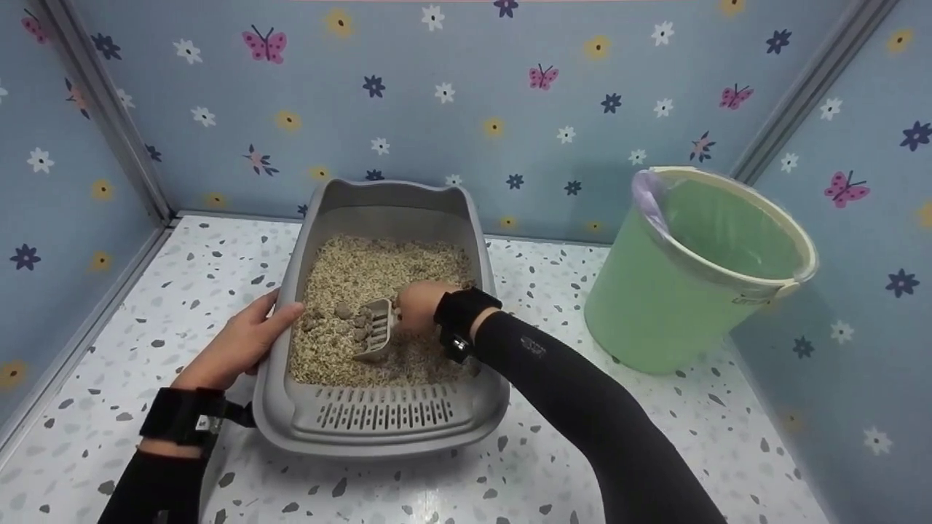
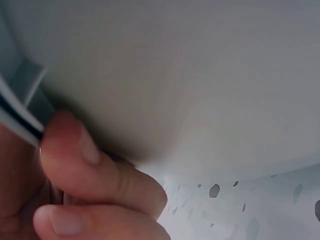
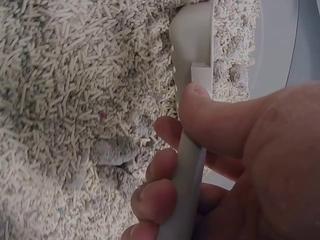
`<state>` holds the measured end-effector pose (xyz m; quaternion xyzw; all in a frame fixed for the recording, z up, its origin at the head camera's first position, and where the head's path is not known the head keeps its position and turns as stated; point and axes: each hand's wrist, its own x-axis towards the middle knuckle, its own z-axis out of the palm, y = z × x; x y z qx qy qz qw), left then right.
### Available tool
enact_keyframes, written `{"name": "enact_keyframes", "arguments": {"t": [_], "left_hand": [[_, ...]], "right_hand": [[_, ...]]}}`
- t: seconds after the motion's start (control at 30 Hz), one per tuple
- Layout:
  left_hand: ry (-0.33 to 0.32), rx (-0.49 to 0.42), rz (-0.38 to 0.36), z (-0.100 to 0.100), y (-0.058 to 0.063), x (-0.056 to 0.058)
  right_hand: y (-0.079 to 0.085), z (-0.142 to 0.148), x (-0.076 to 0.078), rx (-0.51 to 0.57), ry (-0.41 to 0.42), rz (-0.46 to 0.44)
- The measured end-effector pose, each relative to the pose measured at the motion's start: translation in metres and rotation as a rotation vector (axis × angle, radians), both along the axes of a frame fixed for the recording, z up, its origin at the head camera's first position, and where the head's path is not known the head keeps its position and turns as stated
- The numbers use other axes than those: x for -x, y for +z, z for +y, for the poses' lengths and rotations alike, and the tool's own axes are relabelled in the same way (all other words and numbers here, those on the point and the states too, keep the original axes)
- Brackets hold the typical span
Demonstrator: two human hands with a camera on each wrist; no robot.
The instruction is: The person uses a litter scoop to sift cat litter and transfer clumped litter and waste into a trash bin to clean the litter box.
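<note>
Grey scoop point(image 3: 192, 37) is gripped by the right hand point(image 1: 424, 308), the tray rim point(image 1: 301, 255) pinched by the left hand point(image 1: 240, 340).

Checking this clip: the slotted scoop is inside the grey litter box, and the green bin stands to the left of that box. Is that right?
Not quite: the green bin stands to the right of the grey litter box, as the head view shows. The slotted scoop is inside the box.

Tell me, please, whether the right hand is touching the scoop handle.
Touching: the right wrist view plainly shows the right hand curled round the scoop handle, skin against it.
</note>
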<state>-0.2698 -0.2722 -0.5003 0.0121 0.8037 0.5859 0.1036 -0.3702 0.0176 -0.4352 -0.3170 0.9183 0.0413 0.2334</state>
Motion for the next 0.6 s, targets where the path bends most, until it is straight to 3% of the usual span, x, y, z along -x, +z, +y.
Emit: {"name": "enact_keyframes", "arguments": {"t": [0.2, 0.6], "left_hand": [[0.010, -0.006, -0.012, -0.002, 0.000, 0.001], [0.015, 0.017, -0.020, -0.001, -0.002, 0.000]], "right_hand": [[-0.007, -0.008, 0.004, 0.061, -0.038, -0.020], [-0.033, -0.014, 0.001, 0.256, -0.082, 0.046]]}}
